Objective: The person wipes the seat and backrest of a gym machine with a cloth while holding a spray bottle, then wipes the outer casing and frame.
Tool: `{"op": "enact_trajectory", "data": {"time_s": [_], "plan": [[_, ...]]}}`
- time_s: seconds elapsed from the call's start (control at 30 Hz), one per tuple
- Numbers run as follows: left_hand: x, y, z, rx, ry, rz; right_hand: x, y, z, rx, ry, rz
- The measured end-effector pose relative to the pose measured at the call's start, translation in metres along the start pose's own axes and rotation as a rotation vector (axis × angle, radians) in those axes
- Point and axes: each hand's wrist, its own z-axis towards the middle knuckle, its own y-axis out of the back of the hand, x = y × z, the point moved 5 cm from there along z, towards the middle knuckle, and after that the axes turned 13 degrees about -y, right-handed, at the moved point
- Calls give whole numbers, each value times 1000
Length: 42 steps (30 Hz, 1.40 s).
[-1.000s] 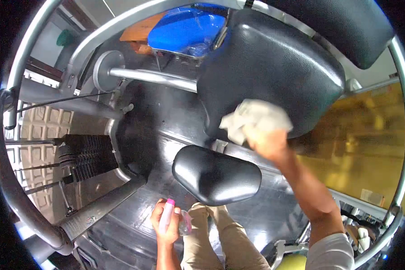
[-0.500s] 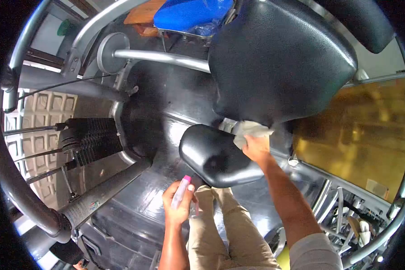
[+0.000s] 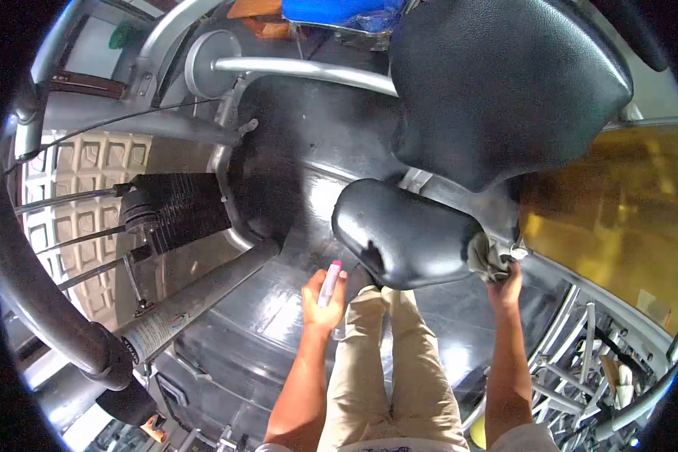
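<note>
My left hand (image 3: 323,303) is wrapped round a small clear bottle (image 3: 329,285) with a pink top, held upright left of the black padded seat (image 3: 407,233). At the seat's right end, my right hand (image 3: 507,285) grips a grey cloth (image 3: 487,258), which lies against the edge of the padding. A large black backrest pad (image 3: 505,90) stands beyond the seat.
To the left is a machine frame with a black weight stack (image 3: 181,215) and a thick grey tube (image 3: 203,294). A metal bar (image 3: 309,71) crosses behind. A yellowish panel (image 3: 610,218) and metal racks (image 3: 587,369) are on the right. A blue chair (image 3: 343,15) stands at the back.
My right hand has moved with the cloth from the seat's far side to its right end. The view has shifted, and my left hand still holds the bottle.
</note>
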Motion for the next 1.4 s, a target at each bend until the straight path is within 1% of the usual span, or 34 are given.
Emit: {"op": "enact_trajectory", "data": {"time_s": [0.07,0.1,0.2,0.23,0.27,0.3,0.33,0.37,0.4,0.43,0.47,0.5,0.53,0.57,0.6,0.67,0.7,0.73,0.77,0.8,0.87,0.9,1.0,1.03,1.07,1.1,1.13,1.17,1.2,1.23,1.27,1.33,1.37,1.4], "plan": [[-2,2,1,-2,-48,24,7,-42,-32,176,-122,-30],[0,5,-1,13,-39,26,3,-71,-50,53,-76,-9],[-3,20,-2,41,35,21,-20,-76,-45,123,-154,-164],[-12,27,0,15,128,-66,-30,-85,-37,106,-95,-180],[-10,30,0,16,92,-59,-37,-92,-31,112,-81,-264],[-7,34,-1,16,57,-50,-34,-146,-51,118,-65,-346],[-4,39,-3,17,23,-39,-41,-171,-39,169,18,-426],[-5,43,-5,36,80,-65,-48,-204,-31,292,141,-453],[-12,49,-7,55,136,-92,-48,-245,-24,399,317,-689],[-16,53,-9,75,189,-117,-59,-277,-20,316,146,-705],[-16,57,-11,81,177,-124,-68,-309,-3,360,376,-925],[-15,60,-15,90,167,-129,-64,-350,-13,316,850,-1103],[-14,63,-18,100,158,-134,-84,-365,10,226,770,-1192],[-15,65,-21,118,207,-120,-107,-368,34,93,873,-1297],[-15,67,-24,122,218,-117,-131,-368,54,1,817,-1436],[-16,68,-29,134,240,-116,-152,-363,43,-49,954,-1600],[-17,69,-30,130,287,-163,-159,-359,36,-68,983,-1655],[-13,70,-33,136,313,-190,-164,-350,22,-14,977,-1661],[-7,69,-35,139,333,-224,-173,-334,8,63,1066,-1727],[-4,68,-36,142,352,-259,-182,-313,-5,183,1093,-1809],[-7,69,-33,163,309,-235,-188,-272,-30,330,1272,-1851],[-7,71,-32,170,289,-222,-185,-262,-43,441,1281,-1937],[1,72,-28,178,235,-235,-184,-275,-23,671,1121,-2041],[2,72,-25,181,229,-244,-177,-294,-18,672,1172,-2059],[4,74,-24,182,226,-249,-171,-313,-5,567,1197,-2066],[6,76,-22,178,225,-252,-165,-334,18,382,1146,-2002],[8,77,-18,181,233,-237,-151,-353,36,197,1074,-1803],[9,79,-16,186,243,-221,-143,-365,58,-85,965,-1610],[9,80,-15,193,256,-206,-144,-372,74,-256,866,-1566],[3,80,-12,180,259,-264,-148,-383,69,-229,883,-1647],[5,81,-12,182,247,-235,-151,-388,60,-202,892,-1729],[7,85,-10,182,215,-188,-170,-385,33,17,1095,-1732],[3,85,-9,178,266,-202,-177,-374,9,148,1124,-1722],[3,85,-9,187,270,-210,-187,-355,-6,348,1040,-1811]]}}
